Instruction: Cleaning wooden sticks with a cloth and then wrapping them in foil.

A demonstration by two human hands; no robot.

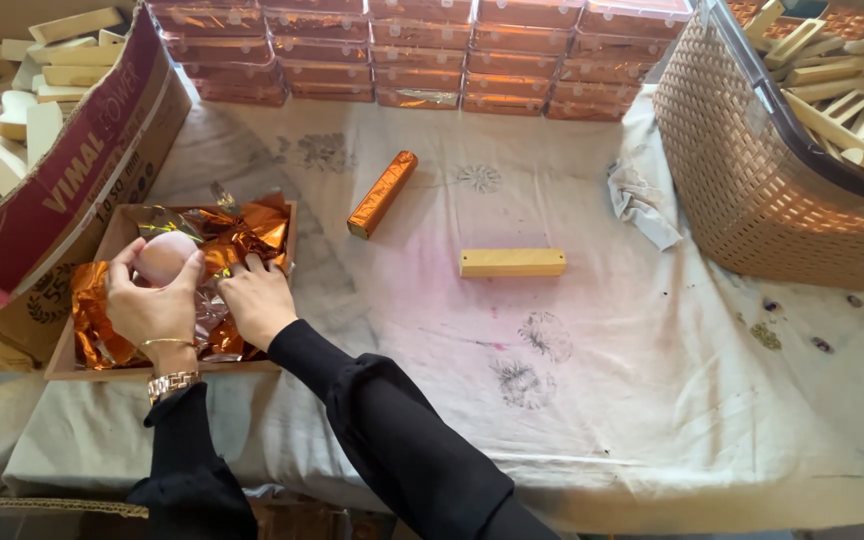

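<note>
A stained white cloth (592, 330) covers the bench, with stacked orange boxes (422, 50) along the back and a woven basket (742, 170) of pale blocks at right. A foil-wrapped bar (382, 193) and a bare yellow bar (512, 262) lie mid-cloth (well apart). In a shallow tray (64, 362) of orange foil (242, 230), the left hand (152, 305) grips a pinkish ball (164, 256); the right hand (260, 298) pinches foil.
</note>
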